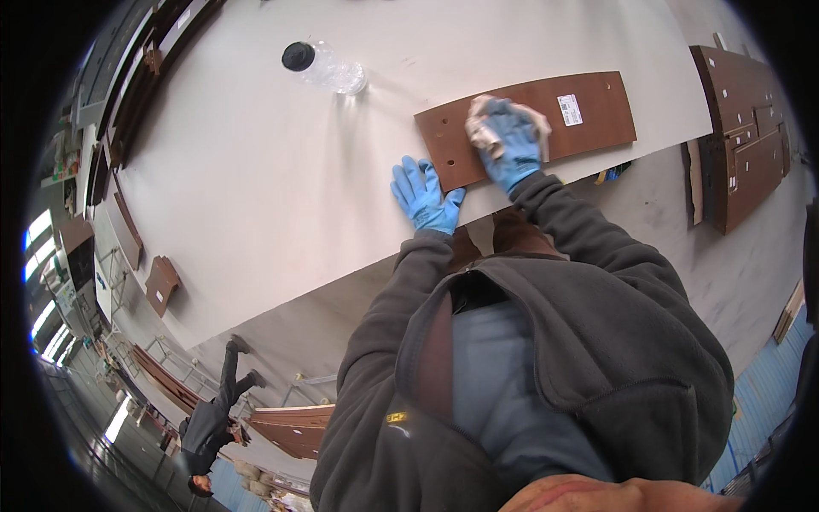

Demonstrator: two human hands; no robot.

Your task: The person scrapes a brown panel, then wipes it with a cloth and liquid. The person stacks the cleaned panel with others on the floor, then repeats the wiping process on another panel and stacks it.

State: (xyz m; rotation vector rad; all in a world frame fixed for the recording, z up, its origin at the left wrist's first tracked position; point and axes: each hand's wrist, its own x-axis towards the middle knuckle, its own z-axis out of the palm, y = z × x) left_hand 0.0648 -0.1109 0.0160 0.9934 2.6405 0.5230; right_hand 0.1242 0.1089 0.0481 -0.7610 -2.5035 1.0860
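A brown wooden panel (589, 119) with drilled holes and a white sticker lies on the large white table (256, 171). My right hand (510, 145), in a blue glove, presses a crumpled pale cloth (486, 124) onto the panel's middle. In its own blue glove, my left hand (422, 194) rests flat with fingers spread on the table, touching the panel's near left corner.
A clear plastic bottle with a black cap (324, 66) stands on the table beyond the panel. More brown panels (742, 128) lie stacked at the right, others (160, 283) at the left. Another person (209, 418) in dark clothes stands on the floor at lower left.
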